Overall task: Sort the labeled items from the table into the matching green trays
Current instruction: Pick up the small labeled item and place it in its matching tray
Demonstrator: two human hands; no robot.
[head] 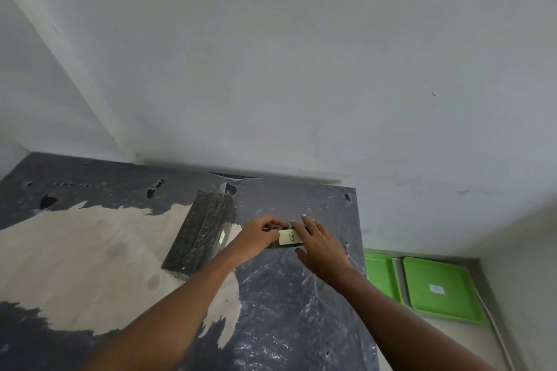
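Observation:
A small dark item with a pale label marked "B" (290, 237) lies on the table (90, 250) near its far right side. My left hand (261, 235) pinches its left end. My right hand (319, 242) rests over its right end with fingers spread against it. A long dark block (200, 230) with a small pale label on its side lies just left of my hands. Two green trays sit low beyond the table's right edge: the right tray (443, 304) bears a white label, and the left tray (381, 275) is partly hidden by the table.
The table has a pale worn top with torn dark plastic film (286, 295) over its right and far parts. Grey walls (301, 69) close in behind and to the right. The trays rest on a lower grey surface (494, 337) by the wall.

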